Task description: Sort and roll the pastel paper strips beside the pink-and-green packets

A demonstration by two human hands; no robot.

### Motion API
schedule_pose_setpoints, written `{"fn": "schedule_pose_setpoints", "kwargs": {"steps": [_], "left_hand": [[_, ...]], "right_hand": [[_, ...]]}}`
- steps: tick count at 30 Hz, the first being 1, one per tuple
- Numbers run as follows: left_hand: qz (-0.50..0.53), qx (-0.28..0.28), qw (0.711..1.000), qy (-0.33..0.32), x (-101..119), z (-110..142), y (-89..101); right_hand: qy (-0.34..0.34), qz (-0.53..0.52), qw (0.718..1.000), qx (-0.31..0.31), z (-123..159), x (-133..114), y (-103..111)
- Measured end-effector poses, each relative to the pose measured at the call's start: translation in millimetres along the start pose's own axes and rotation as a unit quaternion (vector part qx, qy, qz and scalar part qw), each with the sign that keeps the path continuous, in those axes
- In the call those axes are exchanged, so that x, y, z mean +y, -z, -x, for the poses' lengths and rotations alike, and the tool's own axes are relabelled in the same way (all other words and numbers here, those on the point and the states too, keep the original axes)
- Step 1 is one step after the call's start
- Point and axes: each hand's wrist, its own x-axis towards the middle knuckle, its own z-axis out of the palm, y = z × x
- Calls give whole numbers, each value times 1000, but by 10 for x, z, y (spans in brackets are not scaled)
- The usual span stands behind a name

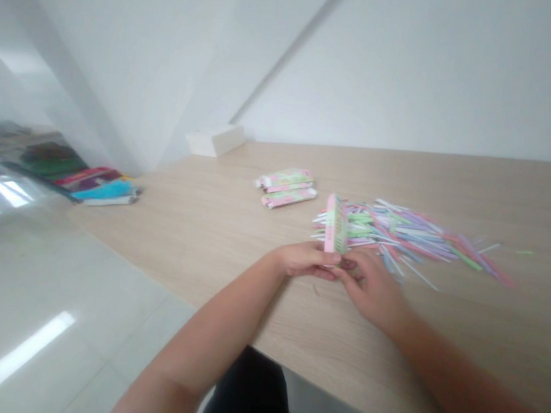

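Taking the pile of coloured sticks as our landmark, we hold a pink-and-green carton upright at its left end. Our left hand is clamped on the carton's lower end, thumb across the face. Our right hand meets that end from the pile's near side, its thumb and fingertips drawn together; we cannot tell whether they pinch the carton or something small.

With only the bottom held, the tall carton could tip, we judge, if the right fingers push hard from one side. Squeezing too tightly could crease its thin-looking walls. Leaning it or sweeping the right knuckles into the pile could scatter sticks across the tabletop.

Our left forearm comes up from the lower left, the wrist bending right toward the pile; our right forearm angles in from the lower right, knuckles close to the pile's near edge. More cartons lie left of the pile, a white box farther left and behind, and one loose green piece to its right.
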Motion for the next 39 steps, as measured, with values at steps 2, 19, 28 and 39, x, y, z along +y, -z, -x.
{"fn": "schedule_pose_setpoints", "kwargs": {"steps": [2,19,28,39], "left_hand": [[1,-3,1000,-2,9,9,-5],[10,-11,1000,-23,-34,18,2],[-174,202,957,-110,80,-16,92],[-284,487,817,-118,205,128,541]], "right_hand": [[9,5,1000,4,-4,0,4],[77,25,995,-64,-44,80,117],[-10,56,998,-29,-21,151,15],[140,34,956,-255,43,-130,-6]]}}
